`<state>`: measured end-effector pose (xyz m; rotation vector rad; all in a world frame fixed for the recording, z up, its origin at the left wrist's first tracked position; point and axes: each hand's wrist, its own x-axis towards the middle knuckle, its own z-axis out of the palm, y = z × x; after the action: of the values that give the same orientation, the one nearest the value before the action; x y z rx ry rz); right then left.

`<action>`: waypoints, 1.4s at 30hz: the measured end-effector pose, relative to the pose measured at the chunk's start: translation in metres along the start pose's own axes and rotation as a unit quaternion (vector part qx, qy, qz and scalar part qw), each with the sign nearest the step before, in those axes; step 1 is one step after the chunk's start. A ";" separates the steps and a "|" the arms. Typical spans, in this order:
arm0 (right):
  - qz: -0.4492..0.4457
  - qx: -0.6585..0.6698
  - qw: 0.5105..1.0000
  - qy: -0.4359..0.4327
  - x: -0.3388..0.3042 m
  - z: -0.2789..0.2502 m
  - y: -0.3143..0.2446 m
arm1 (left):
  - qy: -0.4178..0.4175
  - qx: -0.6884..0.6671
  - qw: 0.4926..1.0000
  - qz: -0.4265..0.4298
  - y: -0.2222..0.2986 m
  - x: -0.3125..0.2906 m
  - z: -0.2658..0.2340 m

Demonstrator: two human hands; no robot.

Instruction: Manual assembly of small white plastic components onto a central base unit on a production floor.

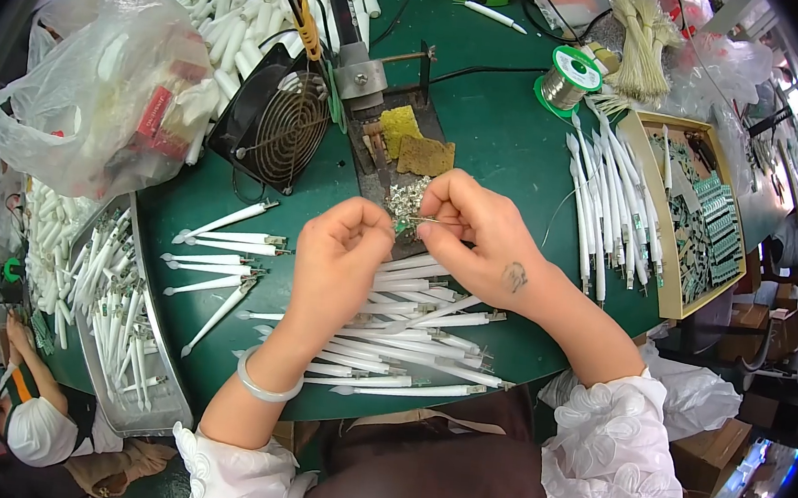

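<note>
My left hand [343, 253] and my right hand [477, 233] meet at the middle of the green table, fingertips almost touching. The right thumb and forefinger pinch a thin wire [418, 219] that reaches toward the left fingers. My left fingers are curled in a pinch, and what they hold is hidden. Just beyond the fingertips, a pile of small silvery parts [407, 197] lies on a dark base plate [435, 123]. White candle-shaped sticks [398, 355] with metal-ended tips lie in rows under and in front of my hands.
A soldering stand [358, 72], sponges [425, 156] and a fan [281, 127] stand beyond my hands. Solder wire spool [565, 83] lies far right; a box of circuit boards [675, 276] is at right. A metal tray [164, 394] and plastic bag [99, 76] sit left. Another person [41, 426] works at left.
</note>
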<state>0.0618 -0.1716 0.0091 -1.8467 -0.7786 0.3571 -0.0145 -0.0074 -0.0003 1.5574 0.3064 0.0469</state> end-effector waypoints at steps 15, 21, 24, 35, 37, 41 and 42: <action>-0.163 -0.073 0.977 0.117 0.010 0.014 0.011 | 0.024 -0.029 0.999 -0.004 0.004 0.017 -0.005; -0.162 -0.086 0.976 0.114 0.011 0.014 0.008 | 0.035 -0.026 0.999 0.008 0.005 0.018 -0.004; -0.158 -0.089 0.976 0.121 0.011 0.013 0.009 | 0.034 -0.027 0.999 0.011 0.006 0.018 -0.003; -0.027 0.012 0.996 0.083 0.012 0.011 0.009 | 0.028 -0.016 0.999 -0.003 0.003 0.013 -0.003; -0.037 0.009 0.996 0.078 0.012 0.012 0.011 | 0.020 -0.029 0.999 -0.001 0.002 0.014 -0.004; -0.056 0.000 0.995 0.082 0.012 0.015 0.015 | 0.018 -0.032 0.999 -0.011 0.002 0.014 -0.004; -0.056 -0.001 0.995 0.082 0.012 0.015 0.013 | 0.015 -0.038 0.999 -0.017 0.002 0.014 -0.004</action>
<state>0.0670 -0.1557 -0.0076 -1.7996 -0.7648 0.1320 -0.0015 -0.0004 -0.0001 1.4771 0.3507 0.0559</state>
